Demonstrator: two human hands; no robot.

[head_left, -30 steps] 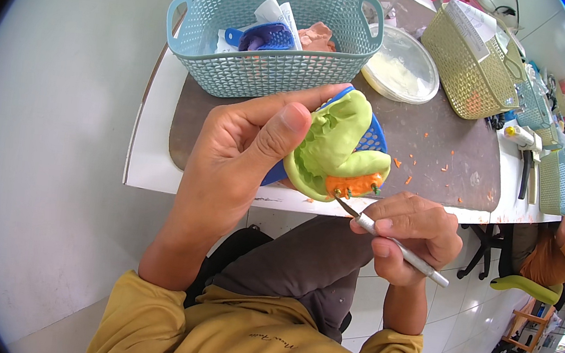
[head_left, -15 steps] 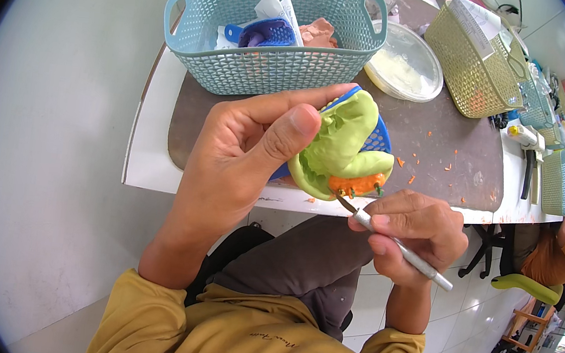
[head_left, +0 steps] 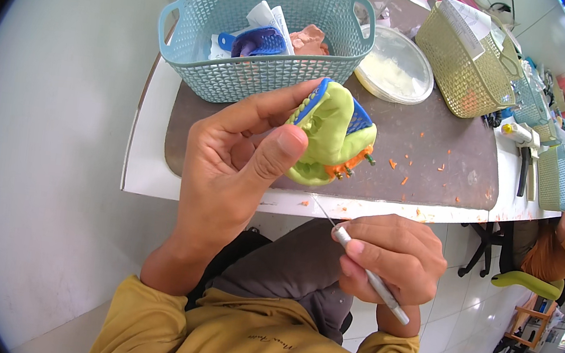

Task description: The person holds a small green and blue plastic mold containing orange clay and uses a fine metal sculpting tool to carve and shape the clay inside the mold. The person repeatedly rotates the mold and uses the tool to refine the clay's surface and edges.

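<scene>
My left hand (head_left: 248, 141) grips a dental impression (head_left: 333, 130), lime-green material set in a blue perforated tray, tilted up above the table's front edge. Along its lower right side runs a strip of orange material (head_left: 348, 163) with small dark green-gold posts sticking out. My right hand (head_left: 395, 256) is closed round a silver-handled scalpel (head_left: 381, 289). Its thin blade points up and left, below the impression and apart from it. The fingers of my left hand hide the tray's left part.
A light-blue basket (head_left: 190, 68) at the back holds another blue tray, papers and pinkish lumps. Beside it are a round lidded tub (head_left: 396, 67) and a yellowish basket (head_left: 458, 71). Orange scraps (head_left: 392, 164) dot the brown mat (head_left: 439, 145). Another person (head_left: 556, 249) sits at far right.
The scalpel has drawn away from the orange strip, down and toward me. My left hand has moved slightly left and turned the impression, so the posts show more.
</scene>
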